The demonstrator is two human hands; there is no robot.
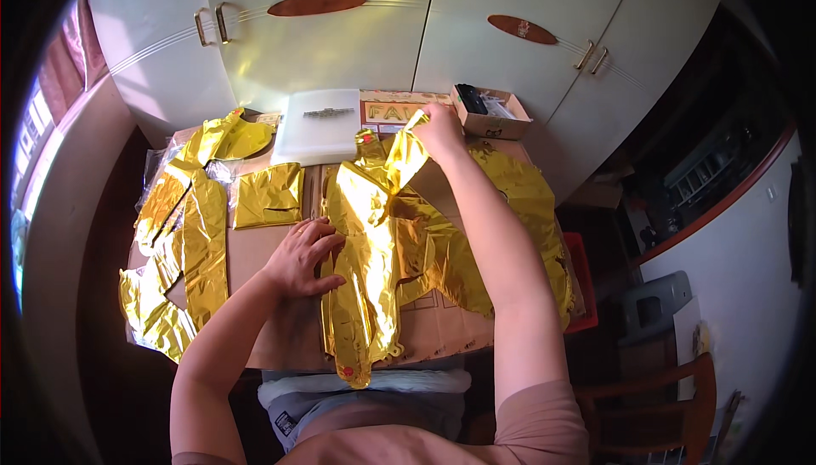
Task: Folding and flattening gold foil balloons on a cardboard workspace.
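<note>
**In the middle of the worktop (pixel 276 329): right hand (pixel 440 132) clamped on gold foil piece (pixel 365 244), left hand (pixel 302 259) at its edge**

Gold foil piece: centre of worktop, crinkled, shiny, long side running front to back. Near end overhangs the front edge, red spot close to the tip. Far right part is lifted and pulled up to the right hand.

Right hand: arm stretched forward, grip closed on the foil's raised end, fingers together.

Left hand: palm down, grip apart, thumb clear of the fingers. Fingertips and thumb lie on the foil's left edge. Can't tell how hard it presses.

Left of that: folded foil square (pixel 269 196) lying flat, just beyond the left hand. Further left, a pile of foil strips (pixel 202 240), loosely overlapping, with clear plastic near it.

Right side: wide foil sheet (pixel 523 189) with a curved outer edge, partly behind the right forearm. Red container (pixel 581 282) just past it, mostly hidden.

Back of worktop: translucent tray (pixel 314 138) with a thin dark strip (pixel 329 112) on it, then a printed card (pixel 395 108), then a small cardboard box (pixel 497 125) holding a black item (pixel 470 98). Pale cabinet (pixel 340 48) behind, wooden chair (pixel 704 397) at lower right.
</note>
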